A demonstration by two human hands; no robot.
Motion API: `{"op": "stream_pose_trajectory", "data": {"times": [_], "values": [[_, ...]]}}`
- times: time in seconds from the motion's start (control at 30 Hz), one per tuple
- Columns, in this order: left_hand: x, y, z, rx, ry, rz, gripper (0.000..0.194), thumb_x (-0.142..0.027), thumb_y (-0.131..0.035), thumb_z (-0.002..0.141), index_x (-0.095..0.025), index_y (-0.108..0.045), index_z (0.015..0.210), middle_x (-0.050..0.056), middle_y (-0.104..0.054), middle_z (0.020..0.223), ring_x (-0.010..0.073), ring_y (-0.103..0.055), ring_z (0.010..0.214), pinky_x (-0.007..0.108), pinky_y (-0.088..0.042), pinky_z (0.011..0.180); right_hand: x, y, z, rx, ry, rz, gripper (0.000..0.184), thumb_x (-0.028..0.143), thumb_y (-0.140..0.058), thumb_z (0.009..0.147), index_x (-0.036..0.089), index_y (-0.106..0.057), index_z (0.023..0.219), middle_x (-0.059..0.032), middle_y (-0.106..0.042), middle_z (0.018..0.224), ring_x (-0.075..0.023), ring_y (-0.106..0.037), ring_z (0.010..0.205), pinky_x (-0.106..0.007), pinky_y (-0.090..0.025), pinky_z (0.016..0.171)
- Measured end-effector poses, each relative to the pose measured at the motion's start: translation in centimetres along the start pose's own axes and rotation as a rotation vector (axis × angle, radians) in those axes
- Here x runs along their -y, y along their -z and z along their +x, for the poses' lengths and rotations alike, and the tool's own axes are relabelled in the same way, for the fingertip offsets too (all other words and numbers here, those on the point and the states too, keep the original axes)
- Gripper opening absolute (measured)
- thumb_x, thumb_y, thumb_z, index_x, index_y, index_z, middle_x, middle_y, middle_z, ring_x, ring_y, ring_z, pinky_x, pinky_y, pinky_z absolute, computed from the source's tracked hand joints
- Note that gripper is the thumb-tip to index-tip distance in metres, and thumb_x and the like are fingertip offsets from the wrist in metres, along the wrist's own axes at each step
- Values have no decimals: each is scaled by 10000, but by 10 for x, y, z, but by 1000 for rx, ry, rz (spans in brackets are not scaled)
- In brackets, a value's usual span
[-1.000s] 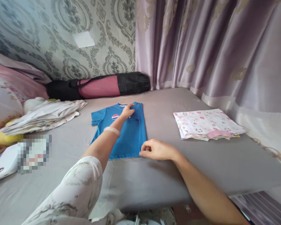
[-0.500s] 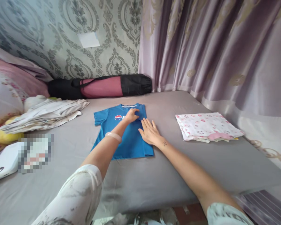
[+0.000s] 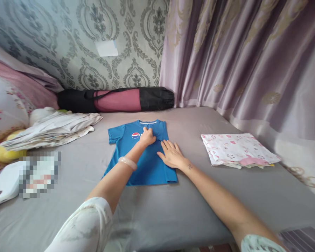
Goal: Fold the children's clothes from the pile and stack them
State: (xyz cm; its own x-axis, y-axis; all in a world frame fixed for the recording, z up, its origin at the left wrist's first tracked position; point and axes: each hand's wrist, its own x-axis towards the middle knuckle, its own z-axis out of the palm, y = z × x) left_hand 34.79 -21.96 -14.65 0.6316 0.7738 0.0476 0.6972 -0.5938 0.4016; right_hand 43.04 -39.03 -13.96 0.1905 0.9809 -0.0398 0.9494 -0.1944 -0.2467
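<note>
A blue T-shirt (image 3: 149,171) lies front side up on the bed, its neckline away from me and its left sleeve spread out. A round red, white and blue logo shows on the chest; the print beside it is mostly covered by my left hand (image 3: 147,136). That hand is closed on the shirt's chest, fingers bent down into the fabric. My right hand (image 3: 172,154) lies flat with fingers spread along the shirt's right edge, where the side looks folded in. The right sleeve is not visible.
A folded white cloth with pink prints (image 3: 238,148) lies to the right. At the back rests a black and pink roll bag (image 3: 118,99). Rumpled light cloths (image 3: 52,127), a white device (image 3: 7,183) and a blurred-out item (image 3: 42,173) are on the left.
My left hand's fingers have drawn in from a looser, rightward-pointing pose to a closed grip on the chest. My right hand stays flat at the shirt's edge. The view has shifted slightly.
</note>
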Motion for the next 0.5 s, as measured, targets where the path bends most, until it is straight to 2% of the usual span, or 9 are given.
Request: {"op": "stream_pose_trajectory", "data": {"times": [0.07, 0.13, 0.17, 0.23, 0.33, 0.5], "values": [[2, 1, -11, -49, -45, 33, 340, -205, -528, 848, -135, -545, 1180, 175, -482, 1251, 265, -561, 1128, 357, -460, 941, -4, 10, 12, -11, 12, 10, 572, 456, -199, 1006, 142, -481, 1392, -143, -459, 1466, -262, -376, 1366, -458, -175, 1135], [4, -2, -21, -105, -126, 56, 358, -247, -503, 885, -152, -533, 1230, 176, -463, 1306, 270, -535, 1160, 380, -429, 980, -11, 17, 30, -72, -11, 20, 529, 344, -146, 1017, 165, -542, 1319, -117, -561, 1372, -224, -472, 1285, -432, -181, 1130], [5, -4, -25, -125, -162, 68, 363, -273, -487, 904, -165, -531, 1248, 170, -460, 1330, 272, -522, 1175, 390, -411, 1000, -14, 18, 40, -114, -37, 21, 519, 307, -145, 1014, 154, -522, 1337, -117, -550, 1386, -216, -462, 1295, -427, -159, 1139], [6, -10, -32, -142, -205, 97, 371, -298, -441, 934, -194, -530, 1280, 150, -460, 1378, 273, -502, 1194, 404, -381, 1027, -21, 15, 62, -149, -86, 13, 517, 294, -179, 1007, 108, -424, 1423, -136, -429, 1491, -222, -348, 1386, -430, -98, 1161], [7, -18, -39, -126, -199, 126, 404, -292, -376, 957, -237, -514, 1333, 107, -431, 1465, 295, -475, 1209, 433, -386, 1007, -28, 4, 91, -81, -114, -4, 583, 345, -192, 1004, 37, -319, 1482, -155, -278, 1564, -244, -193, 1457, -440, -58, 1175], [6, -22, -43, -98, -152, 134, 428, -324, -352, 968, -293, -491, 1372, 38, -452, 1481, 328, -409, 1272, 480, -375, 1001, -33, -7, 125, -57, -152, -23, 660, 415, -132, 1001, 3, -266, 1499, -153, -212, 1584, -251, -145, 1469, -447, -44, 1182]]}}
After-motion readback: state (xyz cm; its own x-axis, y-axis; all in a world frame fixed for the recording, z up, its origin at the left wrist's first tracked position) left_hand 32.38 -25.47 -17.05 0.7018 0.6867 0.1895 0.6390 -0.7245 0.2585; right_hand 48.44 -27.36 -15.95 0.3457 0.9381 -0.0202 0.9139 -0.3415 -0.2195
